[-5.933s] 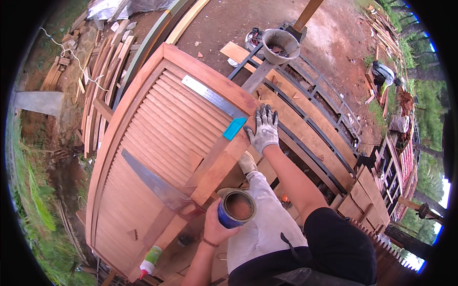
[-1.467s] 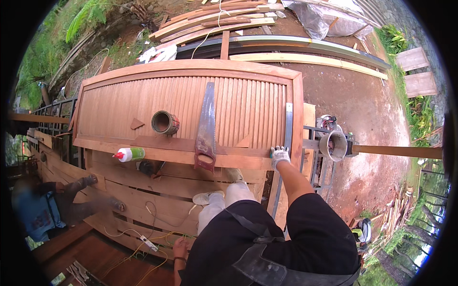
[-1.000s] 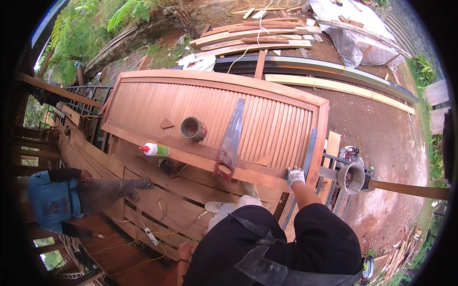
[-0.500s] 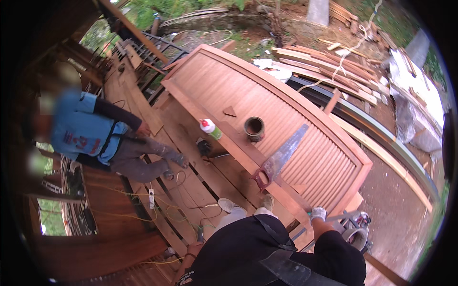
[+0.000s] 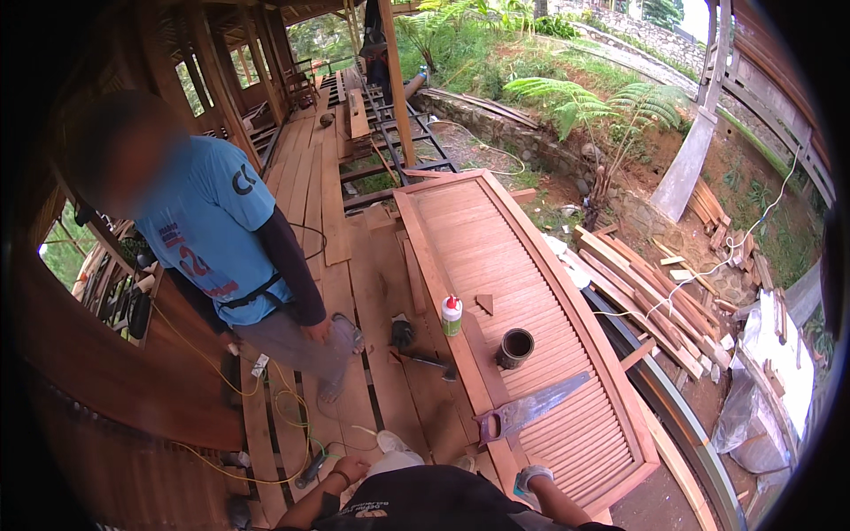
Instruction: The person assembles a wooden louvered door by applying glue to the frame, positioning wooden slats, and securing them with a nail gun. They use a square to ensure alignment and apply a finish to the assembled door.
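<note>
My left hand (image 5: 351,470), bare with a band at the wrist, is beside my light-trousered leg; its fingers are too small to make out. My right hand (image 5: 535,479), in a pale glove, is closed at the near edge of a louvred wooden panel (image 5: 522,257). A teal patch shows beside that glove, but what the fingers hold is hidden. Just ahead lies a handsaw (image 5: 531,407), its reddish handle on the panel's left rail and its blade across the slats. Farther up the panel stand an open dark can (image 5: 514,348) and a white glue bottle with a red cap (image 5: 452,315).
A person in a blue shirt (image 5: 217,230) stands left on the plank deck (image 5: 341,292). A hammer (image 5: 429,361) and a dark glove (image 5: 403,333) lie beside the panel. A yellow cord (image 5: 292,411) winds over the boards. Stacked timber (image 5: 651,292) lies right.
My view has turned, bringing more of the deck and garden into sight. The person in blue now stands more upright and nearer. The saw, can and bottle keep their places on the panel.
</note>
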